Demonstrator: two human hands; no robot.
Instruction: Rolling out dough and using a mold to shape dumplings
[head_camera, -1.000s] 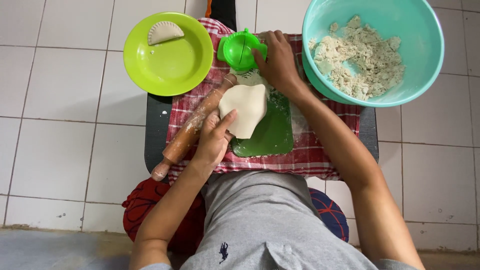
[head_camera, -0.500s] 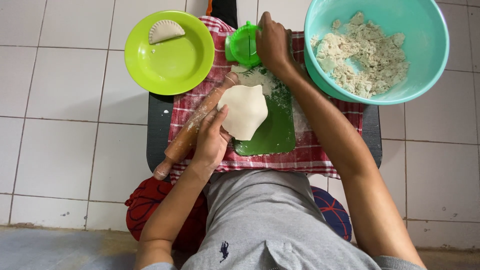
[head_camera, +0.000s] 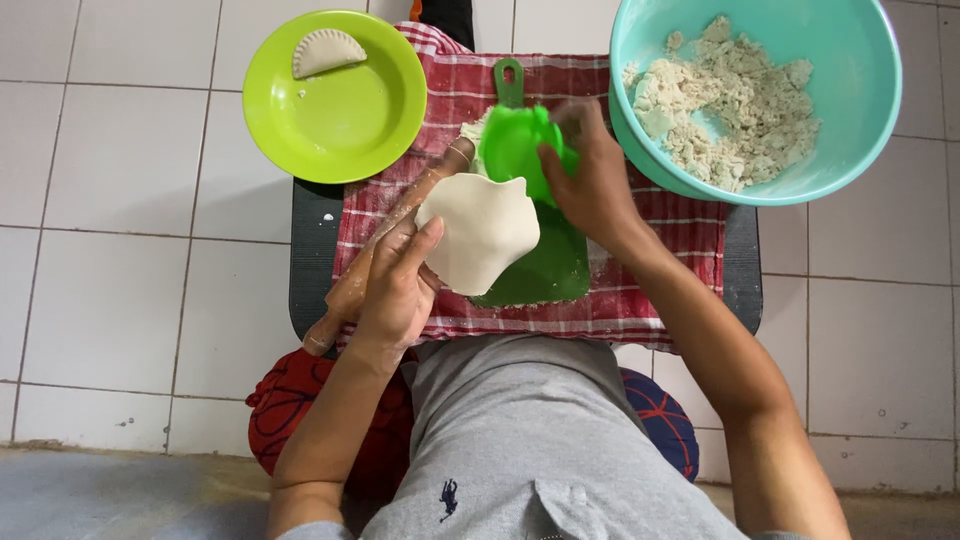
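My left hand (head_camera: 398, 290) holds a flat round sheet of white dough (head_camera: 480, 230), lifted off the dark green mat (head_camera: 545, 275). My right hand (head_camera: 590, 175) grips a bright green plastic dumpling press (head_camera: 515, 140), brought down beside the dough's upper edge. A wooden rolling pin (head_camera: 385, 240) lies diagonally under my left hand on the red checked cloth (head_camera: 660, 260).
A lime green plate (head_camera: 335, 110) at the upper left carries one folded dumpling (head_camera: 328, 50). A teal bowl (head_camera: 850, 130) at the upper right holds crumbly white filling (head_camera: 735, 95). The cloth covers a small dark table (head_camera: 312, 260) on a white tiled floor.
My right hand has brought the green press from the cloth's far edge down toward the dough. My left hand has raised the dough sheet off the mat.
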